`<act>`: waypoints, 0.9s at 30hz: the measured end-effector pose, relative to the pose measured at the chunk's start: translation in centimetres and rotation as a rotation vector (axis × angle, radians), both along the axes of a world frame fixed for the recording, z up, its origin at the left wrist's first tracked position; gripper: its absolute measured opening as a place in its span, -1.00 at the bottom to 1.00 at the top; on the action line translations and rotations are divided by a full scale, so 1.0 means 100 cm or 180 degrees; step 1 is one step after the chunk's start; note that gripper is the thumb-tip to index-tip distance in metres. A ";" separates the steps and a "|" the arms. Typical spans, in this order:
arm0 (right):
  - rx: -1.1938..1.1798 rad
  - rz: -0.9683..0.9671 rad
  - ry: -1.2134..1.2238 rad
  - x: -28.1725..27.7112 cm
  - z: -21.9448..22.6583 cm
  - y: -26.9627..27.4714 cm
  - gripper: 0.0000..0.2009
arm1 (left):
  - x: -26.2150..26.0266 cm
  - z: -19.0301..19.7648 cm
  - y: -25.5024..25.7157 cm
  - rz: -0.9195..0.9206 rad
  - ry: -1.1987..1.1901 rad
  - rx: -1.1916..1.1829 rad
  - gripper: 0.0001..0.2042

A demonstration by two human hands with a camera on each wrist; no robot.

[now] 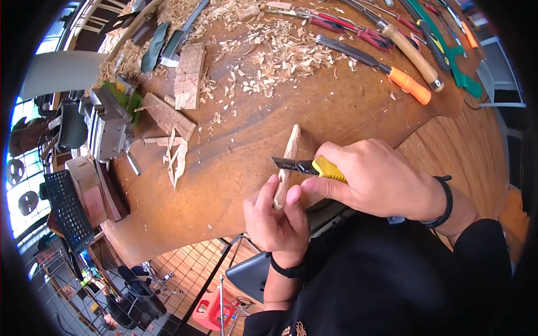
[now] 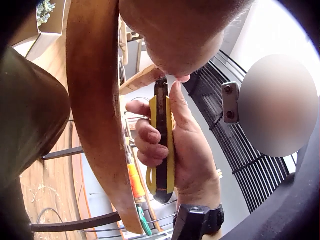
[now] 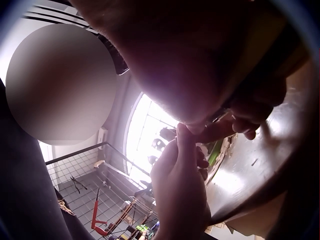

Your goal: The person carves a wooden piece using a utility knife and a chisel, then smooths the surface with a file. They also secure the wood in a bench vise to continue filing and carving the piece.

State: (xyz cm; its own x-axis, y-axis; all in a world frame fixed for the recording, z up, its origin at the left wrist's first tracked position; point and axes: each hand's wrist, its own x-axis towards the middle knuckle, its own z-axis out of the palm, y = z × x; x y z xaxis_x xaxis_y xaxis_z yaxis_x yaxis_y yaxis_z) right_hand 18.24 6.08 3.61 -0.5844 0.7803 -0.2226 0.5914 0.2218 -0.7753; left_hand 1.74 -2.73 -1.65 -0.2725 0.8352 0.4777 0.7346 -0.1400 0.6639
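A pale carved stick of wood (image 1: pixel 291 147) stands out from my left hand (image 1: pixel 274 224), whose fingers and thumb pinch its lower end. My right hand (image 1: pixel 381 178) grips a yellow and black utility knife (image 1: pixel 329 169). Its dark blade (image 1: pixel 284 163) lies across the stick, just above the left fingertips. In the left wrist view, the right fingers wrap the knife handle (image 2: pixel 170 150), and the thumb points up along it toward the left hand (image 2: pixel 182 35). The right wrist view shows the left thumb and fingers (image 3: pixel 181 170) close against the right hand, with the stick mostly hidden.
A brown workbench (image 1: pixel 224 185) with a curved edge lies below the hands. Wood shavings (image 1: pixel 280 50) cover its far side, near an orange-handled chisel (image 1: pixel 412 85) and several other tools. At the left are a metal vise (image 1: pixel 106 129), wood offcuts (image 1: pixel 189 75) and a black perforated tray (image 1: pixel 68 208).
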 end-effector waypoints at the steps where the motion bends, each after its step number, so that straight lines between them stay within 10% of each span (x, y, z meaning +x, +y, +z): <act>1: 0.0068 0.0038 0.0051 -0.001 0.000 -0.002 -0.46 | -0.001 0.000 0.003 0.0049 -0.0027 0.0199 -0.75; 8: -0.0240 -0.0125 0.0284 -0.014 -0.004 -0.011 -0.53 | -0.003 0.008 0.015 0.0410 0.0058 0.0359 -0.77; 12: -0.0369 -0.0222 0.0151 -0.018 -0.009 -0.014 -0.62 | 0.009 0.011 0.034 0.0630 -0.1405 0.0398 -0.75; 27: -0.0421 -0.0095 0.0142 -0.011 -0.019 -0.019 -0.72 | 0.018 0.031 0.033 0.0383 -0.3222 0.0983 -0.77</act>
